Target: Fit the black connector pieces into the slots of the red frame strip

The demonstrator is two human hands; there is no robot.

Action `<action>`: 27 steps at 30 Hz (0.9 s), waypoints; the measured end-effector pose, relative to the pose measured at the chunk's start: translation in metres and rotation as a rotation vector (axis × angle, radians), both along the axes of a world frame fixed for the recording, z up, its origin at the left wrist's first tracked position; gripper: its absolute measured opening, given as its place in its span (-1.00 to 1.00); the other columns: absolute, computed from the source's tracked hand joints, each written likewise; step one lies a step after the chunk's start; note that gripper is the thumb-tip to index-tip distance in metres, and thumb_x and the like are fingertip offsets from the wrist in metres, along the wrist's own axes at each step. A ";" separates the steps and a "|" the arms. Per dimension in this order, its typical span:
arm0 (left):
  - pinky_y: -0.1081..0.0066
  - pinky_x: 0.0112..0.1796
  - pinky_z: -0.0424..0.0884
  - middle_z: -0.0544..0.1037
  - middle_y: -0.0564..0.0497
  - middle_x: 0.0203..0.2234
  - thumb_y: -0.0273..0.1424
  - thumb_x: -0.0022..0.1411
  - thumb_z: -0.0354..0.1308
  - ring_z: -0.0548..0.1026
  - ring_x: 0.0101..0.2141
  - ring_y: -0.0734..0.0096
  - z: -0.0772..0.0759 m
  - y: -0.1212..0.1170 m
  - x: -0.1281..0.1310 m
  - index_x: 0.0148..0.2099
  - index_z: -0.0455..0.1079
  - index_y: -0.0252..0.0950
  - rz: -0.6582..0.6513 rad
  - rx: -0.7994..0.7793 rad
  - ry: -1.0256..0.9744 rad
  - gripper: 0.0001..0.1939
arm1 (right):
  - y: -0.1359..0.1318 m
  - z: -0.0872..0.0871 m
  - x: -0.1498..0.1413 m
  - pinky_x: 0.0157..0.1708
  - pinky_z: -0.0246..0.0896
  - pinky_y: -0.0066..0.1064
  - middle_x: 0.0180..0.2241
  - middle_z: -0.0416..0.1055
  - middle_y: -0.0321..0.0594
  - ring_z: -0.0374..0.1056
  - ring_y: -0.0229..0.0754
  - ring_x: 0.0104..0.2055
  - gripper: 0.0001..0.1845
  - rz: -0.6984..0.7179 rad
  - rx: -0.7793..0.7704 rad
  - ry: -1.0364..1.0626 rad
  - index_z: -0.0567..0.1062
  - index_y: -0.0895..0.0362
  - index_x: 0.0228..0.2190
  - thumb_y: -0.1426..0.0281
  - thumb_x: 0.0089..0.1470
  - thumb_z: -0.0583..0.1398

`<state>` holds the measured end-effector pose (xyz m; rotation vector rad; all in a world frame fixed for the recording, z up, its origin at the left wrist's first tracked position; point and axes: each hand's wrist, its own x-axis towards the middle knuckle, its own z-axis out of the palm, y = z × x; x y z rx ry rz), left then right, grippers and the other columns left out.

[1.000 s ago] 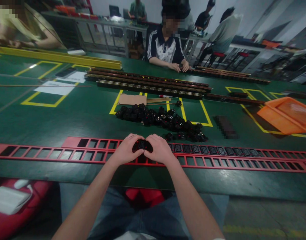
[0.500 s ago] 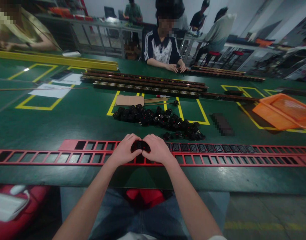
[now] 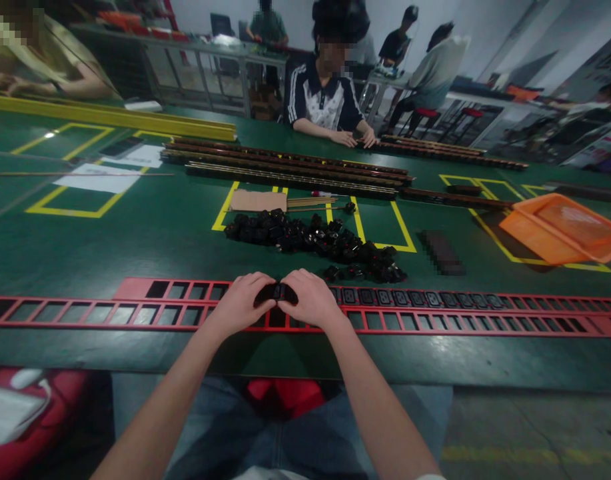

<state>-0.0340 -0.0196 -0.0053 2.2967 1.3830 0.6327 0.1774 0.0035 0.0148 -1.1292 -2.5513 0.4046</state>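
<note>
The left hand and right hand, both curled nearly closed, pinch a black socket at the far red strip, where seated sockets run rightward, slots toward both ends gape, and the near red strip looks mostly unfilled.

straight ahead of the left hand and right hand, the heap of black parts blocks the way, with long dark rails crosswise behind. left of the heap, bare green tabletop gives passage; far right, the orange bin obstructs.
</note>
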 end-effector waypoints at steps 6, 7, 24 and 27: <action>0.17 -0.07 0.36 0.50 -0.08 -0.07 -0.32 0.26 0.16 0.44 -0.06 0.15 -0.001 -0.002 0.002 0.02 0.34 -0.25 0.019 0.002 0.033 -0.71 | -0.001 0.001 0.000 -0.05 0.22 -0.25 -0.19 0.44 -0.16 0.28 -0.08 -0.10 -0.73 -0.002 -0.010 0.009 0.47 0.13 -0.16 0.33 0.07 0.26; 0.17 -0.08 0.36 0.50 -0.08 -0.08 -0.32 0.26 0.15 0.44 -0.06 0.15 0.000 -0.001 0.002 0.01 0.34 -0.25 0.017 0.001 0.039 -0.71 | -0.001 0.001 0.000 -0.05 0.22 -0.25 -0.19 0.45 -0.16 0.28 -0.08 -0.10 -0.72 0.000 -0.012 0.012 0.47 0.13 -0.15 0.33 0.07 0.26; 0.17 -0.11 0.32 0.48 -0.08 -0.10 -0.32 0.28 0.13 0.43 -0.08 0.13 -0.001 -0.003 0.005 0.00 0.26 -0.25 0.032 0.018 0.118 -0.73 | 0.000 -0.001 0.000 -0.06 0.23 -0.25 -0.18 0.50 -0.16 0.32 -0.09 -0.09 -0.73 -0.011 -0.045 0.066 0.49 0.13 -0.17 0.35 0.05 0.29; 0.16 -0.10 0.32 0.48 -0.08 -0.09 -0.32 0.25 0.15 0.43 -0.08 0.13 0.000 -0.004 0.005 0.00 0.27 -0.25 0.039 0.016 0.102 -0.71 | 0.000 -0.001 0.001 -0.06 0.23 -0.25 -0.17 0.50 -0.16 0.32 -0.09 -0.08 -0.73 -0.016 -0.047 0.066 0.49 0.13 -0.17 0.35 0.04 0.30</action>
